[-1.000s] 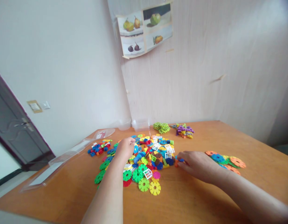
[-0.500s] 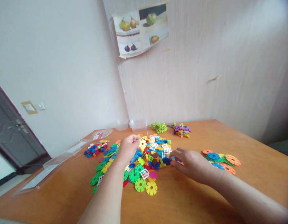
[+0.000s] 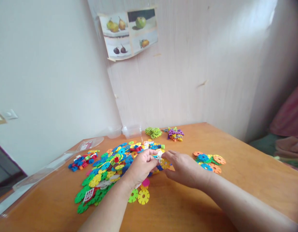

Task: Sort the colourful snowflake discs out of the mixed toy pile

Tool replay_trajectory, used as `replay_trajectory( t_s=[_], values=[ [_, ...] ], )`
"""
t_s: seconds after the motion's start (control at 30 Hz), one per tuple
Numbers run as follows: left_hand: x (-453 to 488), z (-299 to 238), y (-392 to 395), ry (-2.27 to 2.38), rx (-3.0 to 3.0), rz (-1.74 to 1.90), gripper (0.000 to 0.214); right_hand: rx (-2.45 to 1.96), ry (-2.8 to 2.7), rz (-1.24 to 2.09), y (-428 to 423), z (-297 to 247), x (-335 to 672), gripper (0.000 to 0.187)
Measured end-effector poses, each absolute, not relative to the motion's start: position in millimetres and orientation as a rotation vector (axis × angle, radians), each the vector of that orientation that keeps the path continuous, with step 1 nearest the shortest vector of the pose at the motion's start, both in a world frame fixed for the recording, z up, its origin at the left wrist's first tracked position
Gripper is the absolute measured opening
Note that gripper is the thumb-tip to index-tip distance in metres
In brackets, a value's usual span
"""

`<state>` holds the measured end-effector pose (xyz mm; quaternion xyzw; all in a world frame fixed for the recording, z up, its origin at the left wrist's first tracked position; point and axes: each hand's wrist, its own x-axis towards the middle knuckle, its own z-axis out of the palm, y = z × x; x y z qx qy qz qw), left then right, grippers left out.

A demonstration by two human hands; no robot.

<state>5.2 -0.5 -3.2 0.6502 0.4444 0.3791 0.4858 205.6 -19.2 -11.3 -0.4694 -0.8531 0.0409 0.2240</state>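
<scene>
My left hand [image 3: 143,165] reaches over the right side of a heap of colourful plastic pieces [image 3: 105,166]. Its thumb and forefinger are curved with a small gap, and I see nothing held between them. Close to those fingertips is a white lattice window piece [image 3: 159,154]. My right hand [image 3: 186,168] is closed on a yellow notched disc [image 3: 165,163], which shows at its fingertips between the two hands; the exact grip is partly hidden. Near the heap's front edge lie another yellow notched disc [image 3: 143,196] and a light green disc [image 3: 133,196].
To the right lies a small group of orange, blue and green discs [image 3: 209,162]. Green pieces [image 3: 153,132] and purple pieces [image 3: 175,133] sit at the back. Clear plastic tubs [image 3: 132,131] stand by the wall. Small blocks [image 3: 82,160] are piled left, beside clear lids [image 3: 89,144].
The view has turned right. My hands have come closer together. A yellow disc that was at my left fingertips now appears at my right hand. My left fingers have parted slightly.
</scene>
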Motion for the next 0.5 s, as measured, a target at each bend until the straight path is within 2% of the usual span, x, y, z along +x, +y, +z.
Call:
replay_trajectory(
  t_s=[0.23, 0.5],
  values=[
    [-27, 11, 13, 1.216, 1.565, 1.166, 0.037, -1.735, -2.382, 0.113, 8, -17, 263, 0.036],
    [-73, 14, 37, 1.505, 1.454, 1.337, 0.048, -1.882, -2.304, 0.147, 26, -27, 309, 0.044]
  ],
)
